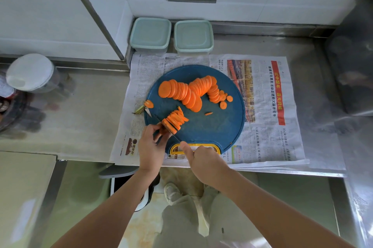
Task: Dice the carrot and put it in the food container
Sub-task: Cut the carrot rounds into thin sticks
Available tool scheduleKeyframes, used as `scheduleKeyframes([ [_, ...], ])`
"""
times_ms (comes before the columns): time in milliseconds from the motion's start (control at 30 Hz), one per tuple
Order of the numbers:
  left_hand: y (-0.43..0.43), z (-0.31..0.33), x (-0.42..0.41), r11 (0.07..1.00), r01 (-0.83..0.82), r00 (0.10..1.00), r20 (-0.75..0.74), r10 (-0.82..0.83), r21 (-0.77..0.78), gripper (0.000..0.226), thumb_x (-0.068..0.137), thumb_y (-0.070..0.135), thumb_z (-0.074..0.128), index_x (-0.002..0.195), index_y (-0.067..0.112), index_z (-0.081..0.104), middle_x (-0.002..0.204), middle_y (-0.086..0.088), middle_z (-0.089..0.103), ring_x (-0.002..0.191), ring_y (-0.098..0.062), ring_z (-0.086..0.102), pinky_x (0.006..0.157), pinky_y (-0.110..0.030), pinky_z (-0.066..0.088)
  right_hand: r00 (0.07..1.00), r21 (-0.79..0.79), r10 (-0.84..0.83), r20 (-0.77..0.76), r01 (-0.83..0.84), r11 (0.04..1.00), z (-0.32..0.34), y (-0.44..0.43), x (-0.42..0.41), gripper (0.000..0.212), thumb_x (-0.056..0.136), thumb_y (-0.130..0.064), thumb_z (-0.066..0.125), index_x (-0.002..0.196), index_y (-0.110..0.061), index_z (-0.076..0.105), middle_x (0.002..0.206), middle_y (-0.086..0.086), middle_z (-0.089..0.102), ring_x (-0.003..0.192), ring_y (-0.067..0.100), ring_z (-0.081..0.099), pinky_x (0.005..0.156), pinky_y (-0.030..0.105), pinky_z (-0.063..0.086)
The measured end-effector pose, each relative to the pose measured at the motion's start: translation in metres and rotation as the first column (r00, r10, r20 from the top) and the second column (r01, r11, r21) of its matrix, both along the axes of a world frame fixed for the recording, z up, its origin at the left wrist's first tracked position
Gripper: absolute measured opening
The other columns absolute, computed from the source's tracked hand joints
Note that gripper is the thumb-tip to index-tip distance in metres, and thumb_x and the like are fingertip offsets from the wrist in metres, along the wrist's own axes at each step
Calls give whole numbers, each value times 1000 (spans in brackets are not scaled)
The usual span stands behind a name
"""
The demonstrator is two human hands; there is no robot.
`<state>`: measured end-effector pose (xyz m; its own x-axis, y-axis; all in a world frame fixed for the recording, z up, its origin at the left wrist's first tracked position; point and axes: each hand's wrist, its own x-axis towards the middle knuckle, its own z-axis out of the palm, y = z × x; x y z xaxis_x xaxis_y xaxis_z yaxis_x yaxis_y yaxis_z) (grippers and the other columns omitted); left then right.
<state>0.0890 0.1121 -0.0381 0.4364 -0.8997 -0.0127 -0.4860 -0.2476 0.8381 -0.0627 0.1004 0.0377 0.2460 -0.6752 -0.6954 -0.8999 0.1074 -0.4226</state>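
Cutting is under way on the near left of the round blue cutting board (212, 124), which lies on a newspaper (262, 140) spread over the steel counter (90, 106). Seen from the head view, the person's left hand (150, 147) pinches a small stack of slices (175, 119) at its near end. The right hand (201, 158) is closed round the handle of the knife (171, 131), forefinger laid along the spine. The blade stands in the stack, with strips fanned out on its far side. The bulk of the carrot lies as a long overlapping row of rounds (187, 91) across the far half of the board. The trimmed top (146, 105) rests at the board's left edge. A lidded food container (150, 34) and a second container (193, 36) stand side by side behind the newspaper, well apart from the work. Judged as material, carrot is stiff and light but probably damp on its cut faces, so stacked slices will tend to slide on one another: hold the stack from above and at its sides, close to the blade. Finished dice will be small and loose; gather them on the flat of the blade or in a cupped hand.
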Motion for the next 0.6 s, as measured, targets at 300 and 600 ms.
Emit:
scheduleKeyframes([
  [300, -2, -2, 2, 1000, -2, 1000, -20, 2, 4, 20, 79, 4, 74, 94, 0, 61, 91, -7, 62, 76, -8, 57, 64, 0, 38, 997, 73, 58, -49, -54, 996, -6, -7, 16, 78, 99, -1, 41, 152, -14, -14, 90, 14, 42, 79, 24, 52, 73, 37, 53],
  [600, -1, -3, 4, 1000, -2, 994, -106, 1, -7, 25, 79, 3, 74, 99, 7, 60, 100, -7, 65, 90, -16, 63, 74, -3, 44, 990, 96, -117, -82, 124, 988, -17, -17, 24, 50, 105, -28, 30, 142, 5, 26, 87, 13, 48, 82, 25, 50, 75, 37, 46],
])
